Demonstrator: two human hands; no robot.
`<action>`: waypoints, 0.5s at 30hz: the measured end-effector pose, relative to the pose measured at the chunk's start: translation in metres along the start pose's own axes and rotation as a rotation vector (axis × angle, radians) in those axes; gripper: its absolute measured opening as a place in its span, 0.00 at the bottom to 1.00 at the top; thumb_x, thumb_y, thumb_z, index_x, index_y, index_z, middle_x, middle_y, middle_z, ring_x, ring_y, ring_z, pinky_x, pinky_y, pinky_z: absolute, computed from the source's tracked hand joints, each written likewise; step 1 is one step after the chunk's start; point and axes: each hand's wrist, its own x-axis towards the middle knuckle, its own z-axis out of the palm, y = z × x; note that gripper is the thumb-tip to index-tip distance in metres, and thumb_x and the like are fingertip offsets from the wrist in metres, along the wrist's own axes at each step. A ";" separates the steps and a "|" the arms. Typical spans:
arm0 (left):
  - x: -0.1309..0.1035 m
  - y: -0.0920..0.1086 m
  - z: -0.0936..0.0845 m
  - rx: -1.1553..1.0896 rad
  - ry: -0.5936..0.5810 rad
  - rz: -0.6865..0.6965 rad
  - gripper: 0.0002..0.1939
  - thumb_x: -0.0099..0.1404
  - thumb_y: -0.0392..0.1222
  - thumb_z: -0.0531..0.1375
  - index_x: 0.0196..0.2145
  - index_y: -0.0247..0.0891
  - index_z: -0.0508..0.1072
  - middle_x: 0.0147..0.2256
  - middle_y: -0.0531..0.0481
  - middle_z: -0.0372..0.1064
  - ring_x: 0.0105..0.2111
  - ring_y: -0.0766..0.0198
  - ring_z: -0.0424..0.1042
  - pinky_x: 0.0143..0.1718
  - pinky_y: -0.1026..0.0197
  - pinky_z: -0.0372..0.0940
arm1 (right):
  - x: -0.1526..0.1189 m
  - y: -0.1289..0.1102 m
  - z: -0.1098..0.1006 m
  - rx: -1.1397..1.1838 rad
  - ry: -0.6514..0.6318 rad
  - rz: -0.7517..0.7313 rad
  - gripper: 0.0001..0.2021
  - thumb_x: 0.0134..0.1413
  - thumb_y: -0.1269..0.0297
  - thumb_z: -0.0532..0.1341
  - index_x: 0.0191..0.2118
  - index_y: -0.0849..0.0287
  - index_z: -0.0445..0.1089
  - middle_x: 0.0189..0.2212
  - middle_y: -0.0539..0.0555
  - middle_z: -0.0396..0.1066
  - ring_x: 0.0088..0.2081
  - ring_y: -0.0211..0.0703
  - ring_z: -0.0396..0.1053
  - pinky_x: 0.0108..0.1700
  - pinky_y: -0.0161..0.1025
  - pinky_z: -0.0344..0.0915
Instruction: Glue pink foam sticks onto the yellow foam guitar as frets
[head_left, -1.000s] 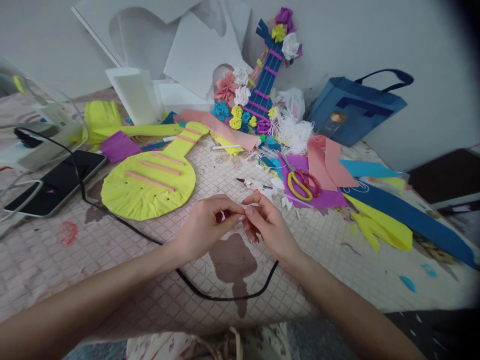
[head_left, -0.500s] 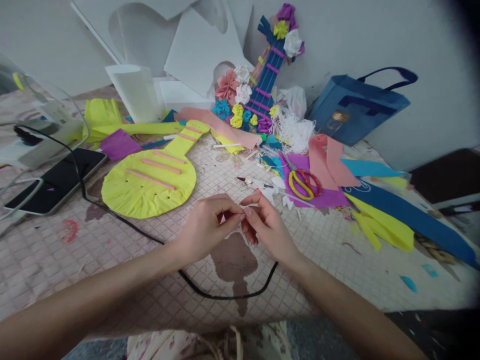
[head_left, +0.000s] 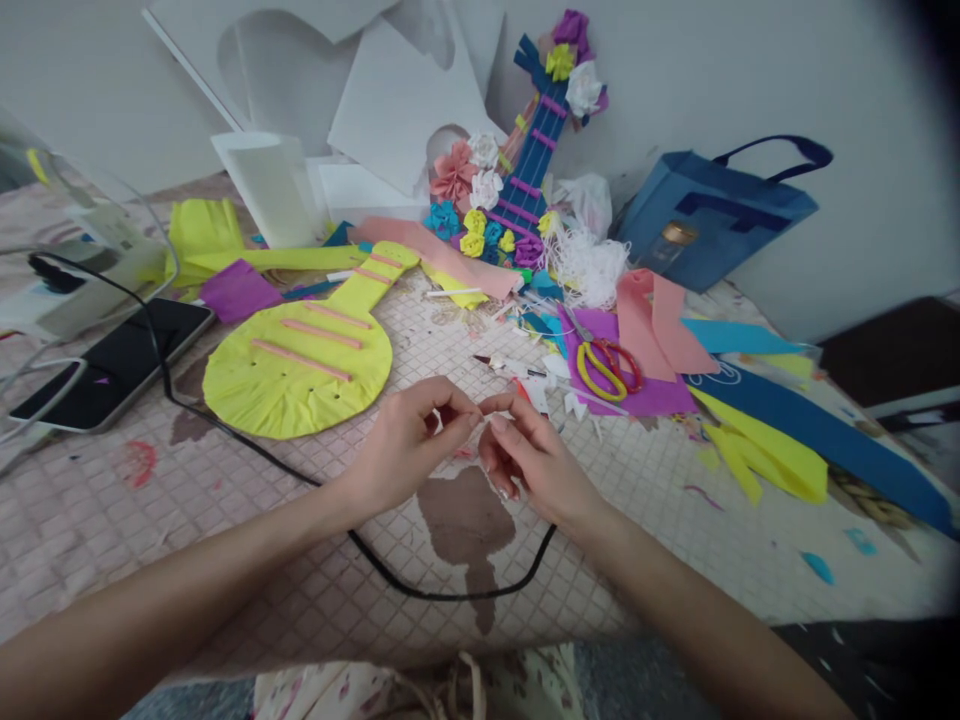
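Observation:
My left hand (head_left: 416,435) and my right hand (head_left: 529,450) meet fingertip to fingertip above the middle of the table (head_left: 300,540). Each has thumb and forefinger pinched together; whatever lies between them is too small to make out. To their left is a yellow guitar shape (head_left: 300,370) with pink strips across its body and neck. A craft knife (head_left: 510,366) lies just beyond my right hand. Scissors with yellow and red handles (head_left: 604,368) rest on purple paper (head_left: 652,400).
A decorated blue guitar (head_left: 532,165) leans at the back, beside tangled white string (head_left: 589,260) and a blue bag (head_left: 712,215). On the left are a phone (head_left: 112,365) and a power strip (head_left: 52,300). A black cable (head_left: 442,596) loops below my hands.
Both hands have shifted slightly; the left has moved a little up and to the left. Their fingertips are slightly farther apart, still pinched.

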 end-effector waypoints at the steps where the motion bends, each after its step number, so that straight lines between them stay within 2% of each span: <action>1: 0.000 -0.001 0.000 -0.018 -0.018 -0.011 0.06 0.63 0.37 0.57 0.29 0.35 0.71 0.26 0.53 0.67 0.25 0.70 0.63 0.25 0.66 0.57 | 0.000 0.000 0.000 0.010 0.010 0.000 0.10 0.60 0.55 0.55 0.42 0.54 0.60 0.19 0.42 0.64 0.13 0.28 0.58 0.13 0.25 0.51; 6: -0.001 -0.001 0.002 -0.079 -0.075 -0.016 0.06 0.63 0.37 0.58 0.33 0.35 0.75 0.30 0.50 0.71 0.29 0.67 0.67 0.29 0.64 0.60 | 0.001 0.001 0.000 0.015 0.017 -0.015 0.09 0.60 0.56 0.54 0.41 0.55 0.61 0.19 0.42 0.65 0.13 0.28 0.59 0.13 0.25 0.52; 15: -0.006 0.002 0.007 0.097 0.031 0.191 0.06 0.62 0.30 0.58 0.33 0.34 0.76 0.30 0.50 0.71 0.30 0.69 0.67 0.31 0.66 0.61 | 0.000 0.002 0.002 -0.132 0.047 -0.082 0.11 0.61 0.54 0.52 0.41 0.55 0.60 0.20 0.42 0.64 0.14 0.29 0.59 0.14 0.27 0.55</action>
